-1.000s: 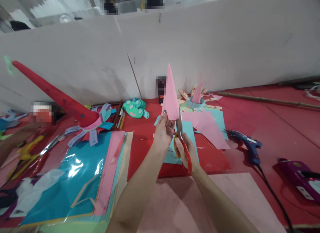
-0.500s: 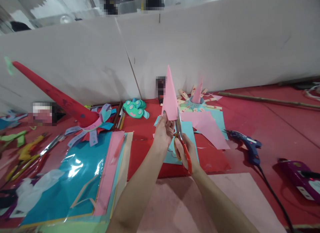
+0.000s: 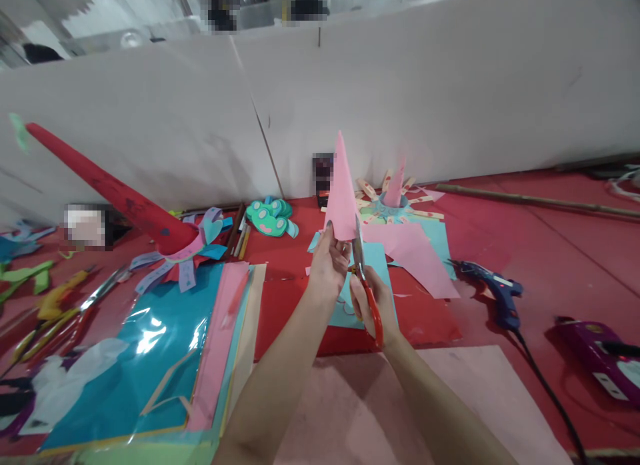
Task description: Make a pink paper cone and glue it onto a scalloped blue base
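a pink paper cone (image 3: 341, 195), its narrow tip pointing up, is held above the middle of a red desk (image 3: 530, 225), between the desk's near edge and the wall (image 3: 440, 98) along its far edge. the paper already appears shaped into a cone, while the cutting at its lower right edge looks unfinished; how much of the rim has been trimmed cannot be told from this angle. the person's left hand (image 3: 327, 265) pinches the cone's base, thumb laid on the front, other fingers curled beneath. the right hand (image 3: 379, 302), lower and just beside it, is closed around the handles of red-handled scissors (image 3: 374, 312), whose blades run upward to the cone's base. both forearms reach in from the near edge and converge. a cut pink sheet (image 3: 427, 262) lies right of the hands, and a smaller pink cone (image 3: 395, 190) stands near the far edge.
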Demonstrator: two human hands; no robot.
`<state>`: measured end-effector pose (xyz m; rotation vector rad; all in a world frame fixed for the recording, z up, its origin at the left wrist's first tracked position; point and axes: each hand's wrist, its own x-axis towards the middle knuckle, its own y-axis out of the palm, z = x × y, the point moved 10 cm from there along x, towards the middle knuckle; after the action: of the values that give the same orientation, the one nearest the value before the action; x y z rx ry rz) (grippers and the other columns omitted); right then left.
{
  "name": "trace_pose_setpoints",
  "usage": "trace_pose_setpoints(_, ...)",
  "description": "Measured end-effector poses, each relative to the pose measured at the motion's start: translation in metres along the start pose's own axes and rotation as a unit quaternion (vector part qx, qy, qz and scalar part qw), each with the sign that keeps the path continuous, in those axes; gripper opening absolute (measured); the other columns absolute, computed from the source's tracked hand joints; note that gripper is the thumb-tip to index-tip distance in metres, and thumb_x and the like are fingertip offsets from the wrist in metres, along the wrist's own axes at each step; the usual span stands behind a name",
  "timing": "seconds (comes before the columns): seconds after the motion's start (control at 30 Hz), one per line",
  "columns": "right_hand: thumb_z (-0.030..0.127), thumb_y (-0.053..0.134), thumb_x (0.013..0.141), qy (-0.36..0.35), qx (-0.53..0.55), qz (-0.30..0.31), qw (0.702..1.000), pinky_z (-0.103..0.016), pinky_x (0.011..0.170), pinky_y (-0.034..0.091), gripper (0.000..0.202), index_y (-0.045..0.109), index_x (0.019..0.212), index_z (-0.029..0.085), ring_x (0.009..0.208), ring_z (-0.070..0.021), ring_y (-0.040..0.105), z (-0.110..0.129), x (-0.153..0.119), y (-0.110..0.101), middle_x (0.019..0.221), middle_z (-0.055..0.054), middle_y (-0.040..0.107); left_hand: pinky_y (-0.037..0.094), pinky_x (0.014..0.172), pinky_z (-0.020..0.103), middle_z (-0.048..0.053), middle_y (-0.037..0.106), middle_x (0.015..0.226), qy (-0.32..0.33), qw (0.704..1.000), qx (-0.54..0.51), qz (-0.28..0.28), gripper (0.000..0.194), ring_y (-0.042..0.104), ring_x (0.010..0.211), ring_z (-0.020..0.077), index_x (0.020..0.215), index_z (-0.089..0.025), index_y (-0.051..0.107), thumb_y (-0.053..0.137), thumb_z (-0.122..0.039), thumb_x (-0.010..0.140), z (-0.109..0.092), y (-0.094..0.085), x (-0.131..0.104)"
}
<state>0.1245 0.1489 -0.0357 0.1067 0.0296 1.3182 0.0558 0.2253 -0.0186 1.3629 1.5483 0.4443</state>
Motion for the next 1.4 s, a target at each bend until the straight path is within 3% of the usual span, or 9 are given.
trace_pose_setpoints(0.23, 0.056, 0.056, 0.084, -0.001, 0.002, 0.004, 1.000, -0.018, 0.034, 0.025, 0.037, 0.054, 0.097, 0.021, 0.038, -0.0055, 0.028, 0.000, 0.000, 0.001, 0.050, 0.011, 0.032, 0.045, 0.054, 0.013, -0.006, 0.065, 0.064, 0.000, 1.000, 0.013, 0.003, 0.006, 0.055, 0.046, 0.0011, 0.082, -0.016, 0.066, 0.068, -0.022, 0.083, 0.000, -0.001, 0.002)
trace_pose_setpoints(0.47, 0.055, 0.055, 0.083, -0.005, -0.014, 0.001, 1.000, -0.019, 0.037, 0.028, 0.034, 0.054, 0.093, 0.022, 0.039, -0.0063, 0.029, -0.004, 0.000, -0.001, 0.049, 0.011, 0.032, 0.044, 0.053, 0.014, -0.004, 0.064, 0.061, -0.002, 1.000, -0.002, 0.005, 0.015, 0.053, 0.045, 0.0024, 0.077, -0.015, 0.065, 0.058, -0.019, 0.090, 0.002, -0.002, 0.003)
trace_pose_setpoints(0.7, 0.057, 0.055, 0.082, -0.020, -0.054, -0.012, 0.998, -0.020, 0.040, 0.031, 0.039, 0.056, 0.097, 0.021, 0.043, -0.0084, 0.033, 0.002, 0.001, -0.006, 0.052, 0.009, 0.038, 0.048, 0.059, 0.016, -0.002, 0.064, 0.063, -0.002, 0.999, 0.002, 0.037, 0.029, 0.058, 0.054, 0.0058, 0.082, -0.017, 0.066, 0.044, -0.030, 0.097, 0.001, 0.011, -0.008)
trace_pose_setpoints(0.8, 0.052, 0.057, 0.082, -0.035, -0.080, -0.017, 0.996, -0.021, 0.045, 0.034, 0.035, 0.057, 0.096, 0.020, 0.049, -0.0091, 0.036, 0.007, 0.002, -0.007, 0.059, 0.007, 0.042, 0.049, 0.062, 0.019, -0.002, 0.062, 0.062, -0.011, 0.997, 0.031, 0.066, 0.030, 0.059, 0.057, 0.0087, 0.082, -0.018, 0.066, 0.052, -0.043, 0.091, 0.004, 0.018, -0.014)
trace_pose_setpoints(0.9, 0.046, 0.060, 0.080, -0.063, -0.116, -0.021, 0.991, -0.022, 0.052, 0.037, 0.031, 0.058, 0.096, 0.019, 0.056, -0.0107, 0.040, 0.012, 0.002, -0.008, 0.063, 0.005, 0.045, 0.047, 0.062, 0.020, -0.002, 0.061, 0.063, 0.000, 0.997, 0.054, 0.056, 0.032, 0.060, 0.060, 0.0097, 0.079, -0.018, 0.065, 0.069, -0.049, 0.076, 0.006, 0.013, -0.015)
trace_pose_setpoints(1.07, 0.042, 0.058, 0.082, -0.059, -0.123, -0.015, 0.991, -0.023, 0.054, 0.039, 0.031, 0.057, 0.104, 0.019, 0.056, -0.0117, 0.042, 0.007, 0.002, -0.007, 0.063, 0.005, 0.046, 0.041, 0.053, 0.017, -0.005, 0.058, 0.058, 0.025, 0.995, 0.086, 0.035, 0.032, 0.055, 0.051, 0.0064, 0.071, -0.017, 0.062, 0.082, -0.040, 0.062, 0.007, 0.004, -0.011)
trace_pose_setpoints(1.4, 0.044, 0.058, 0.082, -0.036, -0.135, 0.006, 0.990, -0.024, 0.054, 0.040, 0.032, 0.056, 0.104, 0.020, 0.058, -0.0130, 0.046, 0.006, 0.001, -0.002, 0.067, 0.003, 0.050, 0.039, 0.049, 0.018, -0.005, 0.061, 0.059, 0.032, 0.997, 0.062, 0.036, 0.019, 0.055, 0.047, 0.0062, 0.076, -0.017, 0.064, 0.078, -0.028, 0.072, 0.001, 0.004, -0.011)
